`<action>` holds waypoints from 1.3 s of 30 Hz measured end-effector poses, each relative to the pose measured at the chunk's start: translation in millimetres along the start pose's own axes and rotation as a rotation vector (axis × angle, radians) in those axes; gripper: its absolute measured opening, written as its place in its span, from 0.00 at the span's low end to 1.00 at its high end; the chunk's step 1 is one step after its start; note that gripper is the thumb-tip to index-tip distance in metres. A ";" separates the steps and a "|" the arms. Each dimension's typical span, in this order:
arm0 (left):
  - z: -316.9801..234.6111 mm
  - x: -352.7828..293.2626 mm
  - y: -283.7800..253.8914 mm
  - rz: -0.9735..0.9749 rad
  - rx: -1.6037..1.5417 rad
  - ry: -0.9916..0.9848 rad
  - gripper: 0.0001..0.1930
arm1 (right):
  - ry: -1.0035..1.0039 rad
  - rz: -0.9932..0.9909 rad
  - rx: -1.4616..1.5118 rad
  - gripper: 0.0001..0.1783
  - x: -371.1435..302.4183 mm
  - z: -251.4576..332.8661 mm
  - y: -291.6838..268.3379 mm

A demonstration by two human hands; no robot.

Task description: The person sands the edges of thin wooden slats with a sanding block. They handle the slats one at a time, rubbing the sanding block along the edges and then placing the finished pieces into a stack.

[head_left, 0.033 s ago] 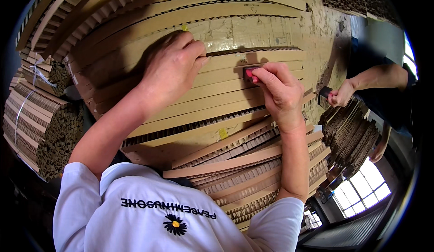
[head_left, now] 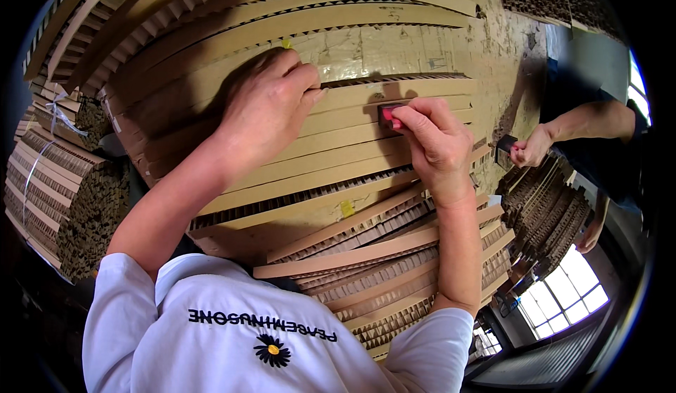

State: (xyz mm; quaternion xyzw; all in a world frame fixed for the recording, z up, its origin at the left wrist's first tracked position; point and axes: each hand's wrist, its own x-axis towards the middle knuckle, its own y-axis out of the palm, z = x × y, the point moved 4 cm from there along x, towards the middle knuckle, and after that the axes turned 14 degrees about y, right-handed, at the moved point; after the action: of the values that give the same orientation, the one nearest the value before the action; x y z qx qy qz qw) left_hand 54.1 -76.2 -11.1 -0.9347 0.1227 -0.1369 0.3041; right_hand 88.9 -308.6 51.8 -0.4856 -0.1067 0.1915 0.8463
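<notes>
Several flat cardboard strips (head_left: 345, 127) with honeycomb edges lie side by side across the worktable in front of me. My left hand (head_left: 271, 101) is closed over the left part of the row, its thumb tip at the far strip's edge. Whatever its curled fingers hold, if anything, is hidden. My right hand (head_left: 443, 146) pinches a small dark block with a pink grip (head_left: 385, 116) between thumb and fingers. The block's dark face rests on or just over the strips toward their right end; contact cannot be made out.
More honeycomb strips (head_left: 380, 248) lie loosely nearest me, and others (head_left: 338, 18) at the far side. Tied bundles (head_left: 49, 182) stand at the left. At the right, a co-worker's hand (head_left: 533, 146) holds a similar dark block (head_left: 505, 143) near a stack of cardboard (head_left: 546, 213).
</notes>
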 end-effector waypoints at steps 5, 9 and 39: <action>1.3 0.2 -1.3 0.007 -0.025 0.022 0.05 | 0.001 0.023 -0.008 0.15 2.6 0.2 0.7; 1.7 1.1 -1.9 0.046 -0.071 -0.019 0.04 | -0.001 0.021 -0.052 0.14 3.2 0.5 2.0; -26.5 -15.7 -3.7 0.106 0.055 -0.040 0.08 | -0.059 -0.102 -0.134 0.12 -2.8 0.7 0.5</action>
State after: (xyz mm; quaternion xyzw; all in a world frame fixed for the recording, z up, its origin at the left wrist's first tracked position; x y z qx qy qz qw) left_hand 31.2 -82.6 8.8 -0.9207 0.1622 -0.1052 0.3390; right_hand 86.0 -309.1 51.7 -0.5293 -0.1687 0.1545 0.8170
